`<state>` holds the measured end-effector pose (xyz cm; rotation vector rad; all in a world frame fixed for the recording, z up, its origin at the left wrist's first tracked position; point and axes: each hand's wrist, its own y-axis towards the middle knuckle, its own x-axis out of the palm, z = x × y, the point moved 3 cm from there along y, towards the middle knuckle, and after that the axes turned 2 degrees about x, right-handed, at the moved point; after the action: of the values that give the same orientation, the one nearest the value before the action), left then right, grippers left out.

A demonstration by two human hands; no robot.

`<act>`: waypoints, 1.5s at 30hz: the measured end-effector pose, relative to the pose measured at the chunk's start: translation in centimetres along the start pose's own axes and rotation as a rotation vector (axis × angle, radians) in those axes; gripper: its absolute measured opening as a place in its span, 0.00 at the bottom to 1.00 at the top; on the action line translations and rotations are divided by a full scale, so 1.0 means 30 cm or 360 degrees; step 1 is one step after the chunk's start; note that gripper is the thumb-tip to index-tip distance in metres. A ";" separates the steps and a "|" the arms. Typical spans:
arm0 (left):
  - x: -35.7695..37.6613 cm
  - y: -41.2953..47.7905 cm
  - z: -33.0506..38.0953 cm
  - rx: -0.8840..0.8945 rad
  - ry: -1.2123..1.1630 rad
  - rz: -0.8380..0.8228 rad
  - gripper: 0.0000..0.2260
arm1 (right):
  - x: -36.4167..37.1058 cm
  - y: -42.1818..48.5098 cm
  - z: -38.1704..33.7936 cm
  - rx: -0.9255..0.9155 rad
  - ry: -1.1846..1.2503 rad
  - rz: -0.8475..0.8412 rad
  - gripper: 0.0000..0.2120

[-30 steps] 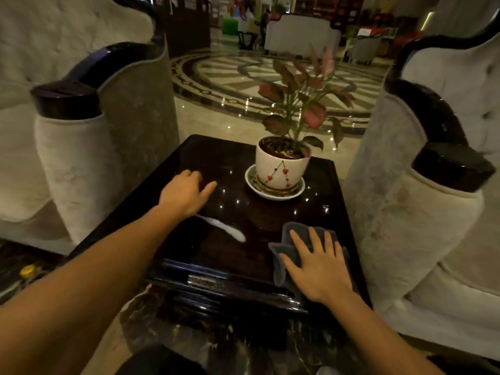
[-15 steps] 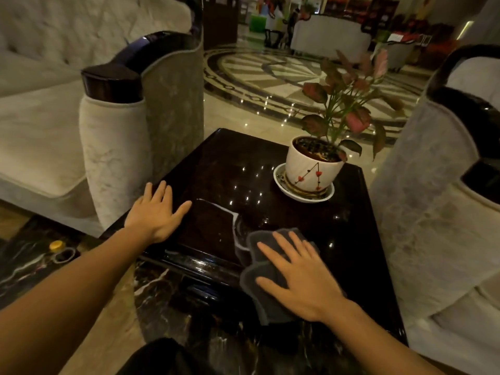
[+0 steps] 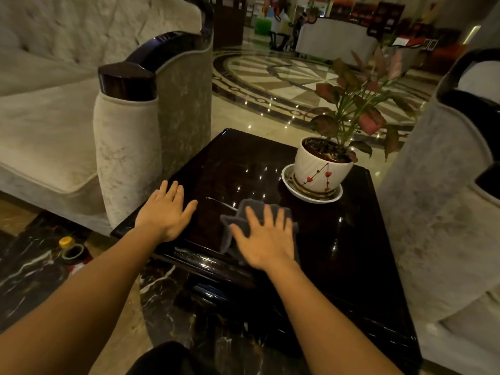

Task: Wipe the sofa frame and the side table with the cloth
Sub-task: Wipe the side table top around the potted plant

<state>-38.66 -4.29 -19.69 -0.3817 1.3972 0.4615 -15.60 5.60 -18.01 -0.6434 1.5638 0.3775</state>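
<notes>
A dark glossy side table (image 3: 351,239) stands between two pale upholstered sofas. The left sofa's arm carries a dark polished wooden frame (image 3: 127,82); the right sofa's dark frame (image 3: 470,104) shows at the right edge. My right hand (image 3: 266,239) lies flat, fingers spread, pressing a grey cloth (image 3: 230,228) onto the table's near part. Palm down on the table's near left edge rests my left hand (image 3: 165,212), holding nothing. Most of the cloth is hidden under my right hand.
A white pot with a red-leaved plant (image 3: 322,169) stands on a saucer at the table's far right. A yellow-capped bottle (image 3: 71,250) sits on the marble floor beside the left sofa. Polished lobby floor stretches beyond the table.
My right hand has slid the cloth leftward and farther onto the table, from the near right corner toward the middle. My left hand shifted back to the near left edge. The view turned left.
</notes>
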 end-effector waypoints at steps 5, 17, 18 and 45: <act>0.003 0.000 -0.001 0.0007 -0.0020 0.0008 0.34 | 0.001 -0.096 0.144 -0.0535 -0.0039 0.0027 0.38; -0.007 -0.006 0.003 -0.0018 -0.0066 0.0015 0.31 | -0.007 0.057 -0.036 0.0347 0.0079 0.0075 0.42; -0.008 -0.007 0.003 -0.0025 -0.0075 0.0013 0.31 | 0.004 0.039 -0.063 0.0165 0.0056 0.0081 0.43; -0.030 -0.028 0.022 0.0001 -0.0115 -0.0020 0.28 | 0.046 -0.122 0.061 -0.0511 -0.0222 0.0154 0.49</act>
<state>-37.75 -4.73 -18.72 -0.3696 1.3246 0.4606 -11.95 3.58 -19.06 -0.7712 1.4156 0.7415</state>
